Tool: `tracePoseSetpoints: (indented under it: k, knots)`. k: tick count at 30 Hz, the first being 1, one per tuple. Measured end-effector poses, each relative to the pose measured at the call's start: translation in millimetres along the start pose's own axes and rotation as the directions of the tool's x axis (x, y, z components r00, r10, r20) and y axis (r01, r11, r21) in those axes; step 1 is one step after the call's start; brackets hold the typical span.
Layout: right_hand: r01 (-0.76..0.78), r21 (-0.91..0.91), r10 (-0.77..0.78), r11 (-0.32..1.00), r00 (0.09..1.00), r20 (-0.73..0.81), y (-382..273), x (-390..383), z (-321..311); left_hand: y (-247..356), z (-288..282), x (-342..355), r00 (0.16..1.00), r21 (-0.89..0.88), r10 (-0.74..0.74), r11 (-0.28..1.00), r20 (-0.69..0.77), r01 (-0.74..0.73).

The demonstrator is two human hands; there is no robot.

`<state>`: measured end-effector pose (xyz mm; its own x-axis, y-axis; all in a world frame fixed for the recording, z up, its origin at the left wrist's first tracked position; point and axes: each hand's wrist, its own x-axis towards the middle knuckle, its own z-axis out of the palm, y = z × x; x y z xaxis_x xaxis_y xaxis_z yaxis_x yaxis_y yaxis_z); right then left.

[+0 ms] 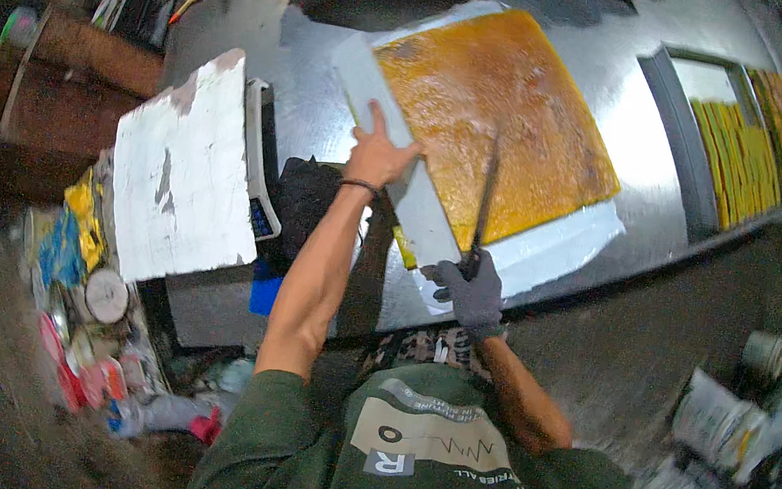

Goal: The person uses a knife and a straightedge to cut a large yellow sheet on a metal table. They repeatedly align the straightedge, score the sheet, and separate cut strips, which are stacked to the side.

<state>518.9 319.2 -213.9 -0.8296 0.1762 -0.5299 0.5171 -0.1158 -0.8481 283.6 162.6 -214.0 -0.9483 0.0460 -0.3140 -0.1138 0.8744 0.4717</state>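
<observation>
A large amber-orange slab (532, 114) with a mottled, glossy surface lies on a white sheet (568, 241) on the table. Along its left edge runs a long flat pale-grey bar (428, 215). My bare left hand (381, 154) rests on the bar with its fingers spread, holding it down rather than gripping it. In a grey glove, my right hand (471, 295) is closed round the handle of a long knife (488, 188) at the slab's near corner. The blade points away from me, over the slab. A small yellow-green strip (405, 250) lies beside the bar's near end.
The shiny metal table (646, 131) has a metal frame (692, 158) holding several yellow strips at its right end. A white board (186, 163) sits on the left, beside a device with a keypad (259, 215). A crumpled black bag (306, 207) lies near my left forearm.
</observation>
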Motion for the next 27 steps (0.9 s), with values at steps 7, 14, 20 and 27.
tracePoseSetpoints:
  k: [7, 14, 20, 27]
  knots:
    - [0.015, 0.249, -0.003, 0.968, 0.999, -0.047, -1, 23, -33, 61, 36, 7, 0.996, 0.109, 0.038, 0.994, -0.078, -0.030]
    - [0.027, 0.246, -0.036, 0.969, 0.999, 0.031, -5, 24, -33, 54, 29, 3, 0.998, 0.023, -0.001, 1.000, -0.063, 0.002]
    - [-0.011, 0.198, 0.015, 0.980, 1.000, -0.018, -7, 25, -32, 57, 28, 2, 0.997, 0.010, -0.025, 1.000, -0.068, 0.026]
    - [-0.005, 0.212, 0.006, 0.977, 1.000, -0.004, -4, 24, -30, 53, 31, 9, 0.999, -0.026, -0.036, 0.999, -0.019, 0.035]
